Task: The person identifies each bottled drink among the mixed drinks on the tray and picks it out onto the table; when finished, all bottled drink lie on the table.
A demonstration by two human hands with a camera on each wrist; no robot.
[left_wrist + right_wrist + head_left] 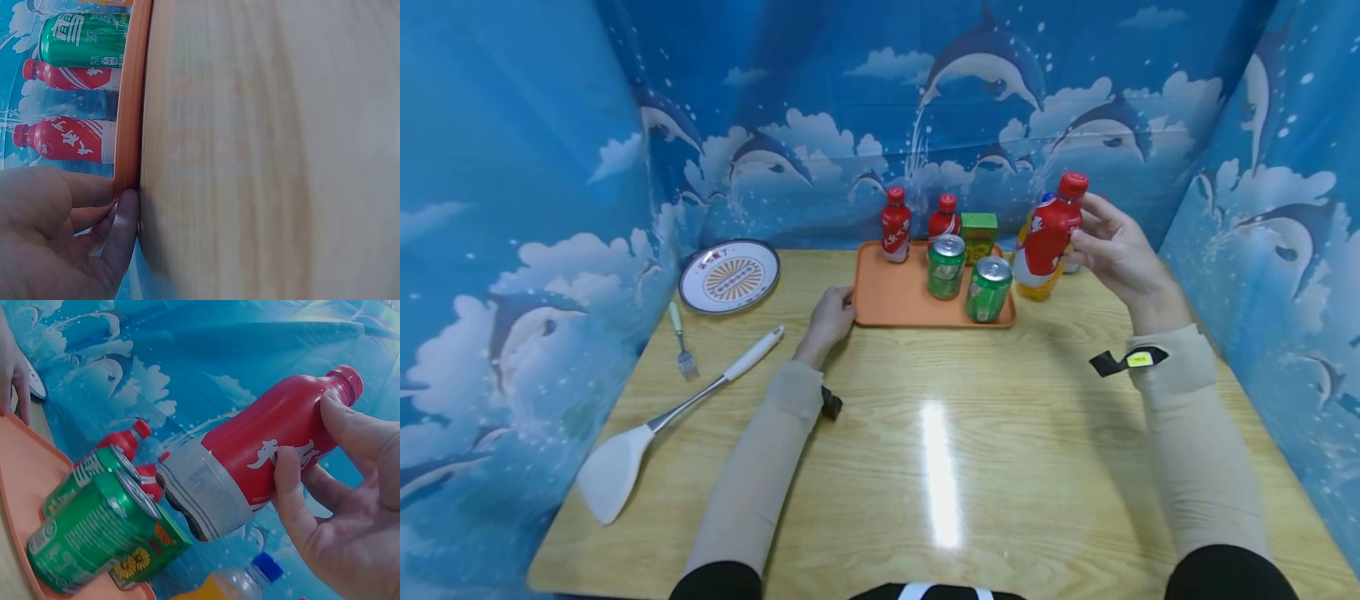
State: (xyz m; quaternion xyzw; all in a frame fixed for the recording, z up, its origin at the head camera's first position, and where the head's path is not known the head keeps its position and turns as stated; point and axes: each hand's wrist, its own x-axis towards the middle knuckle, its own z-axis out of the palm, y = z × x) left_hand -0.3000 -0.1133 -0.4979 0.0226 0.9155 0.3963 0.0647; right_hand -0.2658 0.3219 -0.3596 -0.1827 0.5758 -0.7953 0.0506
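Note:
My right hand (1112, 250) grips a red drink bottle (269, 437) with a red cap. The bottle is tilted in the air, just right of the orange tray (891, 304). At the tray's left edge, my left hand (831, 318) pinches the rim between thumb and fingers, as the left wrist view shows. Two green soda cans stand on the tray, one farther left (946, 267) and one at the front right corner (988, 290). Behind them are a red bottle (896, 225), another red bottle (944, 218) and a green box (979, 237).
An orange drink bottle (1039, 287) with a blue cap stands beyond the tray's right side, partly hidden by the held bottle. On the table's left lie a patterned plate (730, 277), a fork (682, 346) and a white spatula (688, 404). Dolphin-print curtains surround the back and sides.

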